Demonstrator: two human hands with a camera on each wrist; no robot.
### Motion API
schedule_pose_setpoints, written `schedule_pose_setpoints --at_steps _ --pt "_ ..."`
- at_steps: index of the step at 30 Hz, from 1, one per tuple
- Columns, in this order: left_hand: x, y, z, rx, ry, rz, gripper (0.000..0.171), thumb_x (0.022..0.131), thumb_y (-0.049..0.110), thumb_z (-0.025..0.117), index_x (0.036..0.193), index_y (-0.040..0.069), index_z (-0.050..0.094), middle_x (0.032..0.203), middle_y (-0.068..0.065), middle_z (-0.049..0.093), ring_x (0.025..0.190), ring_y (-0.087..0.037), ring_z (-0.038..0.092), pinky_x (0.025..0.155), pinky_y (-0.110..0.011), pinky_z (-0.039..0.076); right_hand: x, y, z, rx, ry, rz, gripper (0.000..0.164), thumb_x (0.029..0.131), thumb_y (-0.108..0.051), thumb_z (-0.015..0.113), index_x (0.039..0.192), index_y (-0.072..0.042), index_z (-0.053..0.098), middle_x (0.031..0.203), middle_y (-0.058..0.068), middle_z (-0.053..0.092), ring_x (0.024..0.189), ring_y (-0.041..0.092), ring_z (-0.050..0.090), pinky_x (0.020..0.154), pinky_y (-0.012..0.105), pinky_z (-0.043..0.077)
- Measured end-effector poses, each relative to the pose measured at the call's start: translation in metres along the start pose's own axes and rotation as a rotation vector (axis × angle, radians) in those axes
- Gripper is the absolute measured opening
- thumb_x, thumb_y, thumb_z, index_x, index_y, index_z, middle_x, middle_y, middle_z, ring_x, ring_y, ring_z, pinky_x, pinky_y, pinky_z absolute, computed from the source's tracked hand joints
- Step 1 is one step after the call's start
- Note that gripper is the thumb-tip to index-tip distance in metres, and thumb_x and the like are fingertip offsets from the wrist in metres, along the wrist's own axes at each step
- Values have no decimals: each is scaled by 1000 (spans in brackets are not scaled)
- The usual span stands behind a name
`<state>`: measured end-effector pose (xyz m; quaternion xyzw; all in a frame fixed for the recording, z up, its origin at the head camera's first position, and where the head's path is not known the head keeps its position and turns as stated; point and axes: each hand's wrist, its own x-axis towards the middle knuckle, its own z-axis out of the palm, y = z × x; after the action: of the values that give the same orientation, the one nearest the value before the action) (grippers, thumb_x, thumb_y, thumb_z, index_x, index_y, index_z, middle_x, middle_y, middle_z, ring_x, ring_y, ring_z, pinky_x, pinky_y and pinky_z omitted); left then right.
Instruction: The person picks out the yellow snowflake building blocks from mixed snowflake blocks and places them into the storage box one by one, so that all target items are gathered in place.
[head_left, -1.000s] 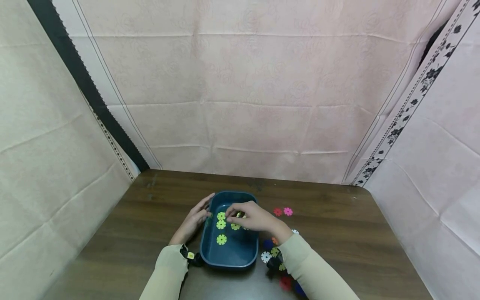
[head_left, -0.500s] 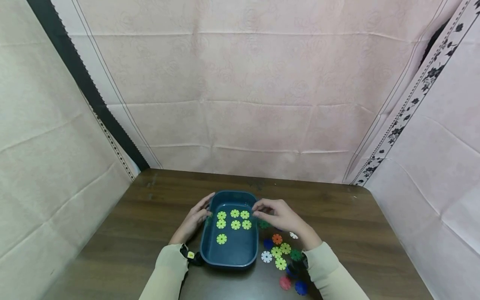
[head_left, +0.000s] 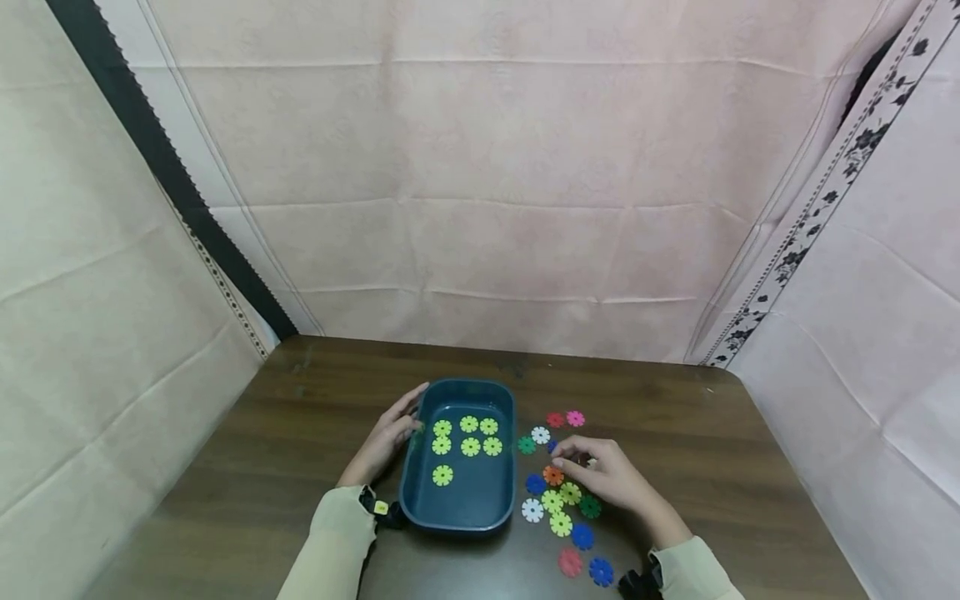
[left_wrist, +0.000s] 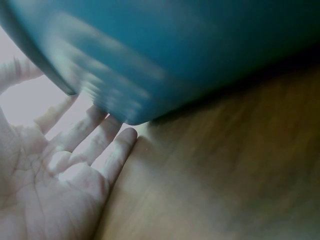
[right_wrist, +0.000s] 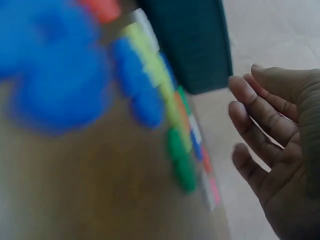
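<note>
My left hand (head_left: pixel 384 440) lies along the left side of a dark blue tray (head_left: pixel 457 523), with the thumb at its rim. In the left wrist view its fairly straight fingers (left_wrist: pixel 95 135) touch the tray's outer wall. Several yellow-green flower-shaped plastic pieces (head_left: pixel 470 447) lie flat inside, mostly towards the far half. Right of the tray, my right hand (head_left: pixel 611 475) hovers over loose flower pieces, thumb and fingers loosely bent and holding nothing. Nearest its fingertips are an orange piece (head_left: pixel 553 475) and a partly hidden blue one (head_left: pixel 552 447). A white piece (head_left: pixel 592 462) shows under the hand.
On the wooden table (head_left: pixel 712 467), more yellow-green pieces (head_left: pixel 560 524), blue pieces (head_left: pixel 601 572), a green piece (head_left: pixel 590 506), a white piece (head_left: pixel 532 510) and a red piece (head_left: pixel 570 562) spread nearer me. A pink piece (head_left: pixel 575 418) lies farther back. Pale cloth (head_left: pixel 487 208) hangs behind the table.
My right hand has moved from above the pieces in the tray out over the rim to the loose pieces on the right. The left hand stays at the tray's side.
</note>
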<state>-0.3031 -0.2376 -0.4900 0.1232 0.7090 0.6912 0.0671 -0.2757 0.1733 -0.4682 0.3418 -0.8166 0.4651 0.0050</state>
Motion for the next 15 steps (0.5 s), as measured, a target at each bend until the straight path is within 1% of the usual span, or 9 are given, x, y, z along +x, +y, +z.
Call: schedule_pose_setpoints --at_steps 2,5,8,10,13,15 --pt "0 1 0 0 -4 3 63 99 4 45 156 29 36 158 -3 37 140 -30 41 100 -34 45 -10 6 -2 -2 20 -1 10 95 -12 69 104 -12 72 91 2 73 68 14 58 56 28 49" --pt "0 2 0 2 -9 6 63 100 4 45 158 27 34 159 -3 37 141 -30 40 102 -36 44 -23 12 -5 -4 54 -5 11 93 -9 71 103 -11 72 86 2 70 62 13 52 52 26 44" --pt "0 3 1 -4 -4 4 64 99 4 46 158 26 34 158 -3 37 141 -30 40 102 -36 44 -34 16 -7 -19 80 15 12 91 -11 73 103 -14 73 88 -3 67 67 10 52 55 25 44" --pt "1 3 1 -6 4 -1 64 98 4 47 157 26 35 158 -3 38 140 -29 41 102 -35 44 -39 19 -5 -54 92 22 12 91 -14 74 102 -18 72 88 -7 64 70 10 53 58 25 45" --pt "1 2 1 -7 3 -1 65 97 3 47 158 23 34 158 -6 37 139 -31 42 100 -34 44 -44 24 1 -109 108 19 14 89 -20 77 102 -22 71 89 -8 61 74 11 53 62 26 46" --pt "1 2 0 -7 2 1 65 97 3 46 158 21 33 158 -8 37 137 -34 43 99 -33 45 -45 26 5 -136 110 22 17 88 -23 79 103 -22 70 89 -7 59 77 12 53 64 26 46"
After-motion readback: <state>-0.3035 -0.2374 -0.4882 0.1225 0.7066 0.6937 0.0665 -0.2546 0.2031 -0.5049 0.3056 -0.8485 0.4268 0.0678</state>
